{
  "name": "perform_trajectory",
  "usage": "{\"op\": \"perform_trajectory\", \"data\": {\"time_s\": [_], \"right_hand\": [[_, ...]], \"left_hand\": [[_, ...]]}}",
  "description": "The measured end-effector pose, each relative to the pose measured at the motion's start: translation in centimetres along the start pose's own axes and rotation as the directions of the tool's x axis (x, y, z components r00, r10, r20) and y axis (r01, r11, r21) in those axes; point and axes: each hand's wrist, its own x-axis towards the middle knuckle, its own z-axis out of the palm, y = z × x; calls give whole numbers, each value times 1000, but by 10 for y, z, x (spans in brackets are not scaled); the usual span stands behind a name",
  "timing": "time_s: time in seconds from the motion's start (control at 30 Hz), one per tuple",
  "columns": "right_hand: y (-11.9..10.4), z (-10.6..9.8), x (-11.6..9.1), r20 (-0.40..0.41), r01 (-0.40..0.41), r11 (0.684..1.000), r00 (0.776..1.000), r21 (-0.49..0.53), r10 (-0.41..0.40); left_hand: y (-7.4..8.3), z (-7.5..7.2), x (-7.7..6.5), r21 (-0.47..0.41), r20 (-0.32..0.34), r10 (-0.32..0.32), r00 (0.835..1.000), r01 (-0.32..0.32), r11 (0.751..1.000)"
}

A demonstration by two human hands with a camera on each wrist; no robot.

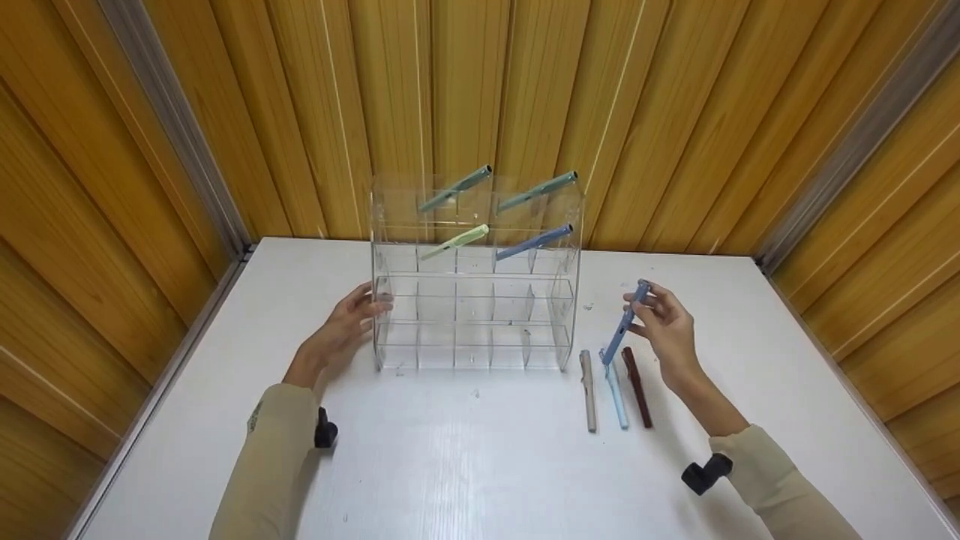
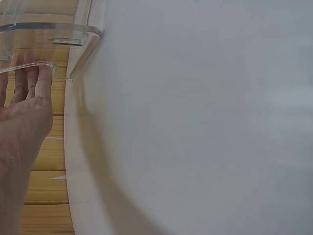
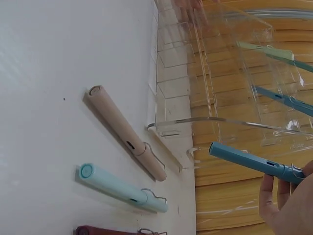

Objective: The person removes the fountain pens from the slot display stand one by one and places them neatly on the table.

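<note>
My right hand (image 1: 670, 330) pinches a blue pen (image 1: 625, 324) by its clip end, holding it tilted over the table to the right of a clear acrylic pen rack (image 1: 472, 358). In the right wrist view that same pen (image 3: 244, 157) points toward the rack's side wall. My left hand (image 1: 346, 322) holds the rack's left side panel, fingers showing through the plastic in the left wrist view. Below the right hand lie a beige pen (image 1: 589, 394), a light blue pen (image 1: 617, 397) and a dark red pen (image 1: 637, 388), side by side.
Several pens stand slanted in the rack's upper rows: two teal-green ones at the back, a light green pen (image 1: 455, 242) and a blue-violet pen (image 1: 535, 242) in front. Wood-patterned walls (image 1: 465, 90) close in the white table (image 1: 450, 465) behind and at both sides.
</note>
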Motion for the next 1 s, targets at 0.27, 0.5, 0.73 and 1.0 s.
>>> {"op": "perform_trajectory", "data": {"time_s": [0.27,0.5,0.73,1.0], "right_hand": [[9,-25,0,-34,-38,997,999,-69,36],[13,-44,3,-67,-27,997,998,-78,21],[21,-58,5,-81,-47,997,996,-63,42],[36,-69,9,-63,-92,991,994,-101,86]], "left_hand": [[0,0,0,-5,7,2,1000,-2,1000],[1,0,-1,1,9,4,1000,-4,1000],[1,2,0,0,-17,-25,1000,25,1000],[2,2,-1,1,-29,-39,999,39,999]]}}
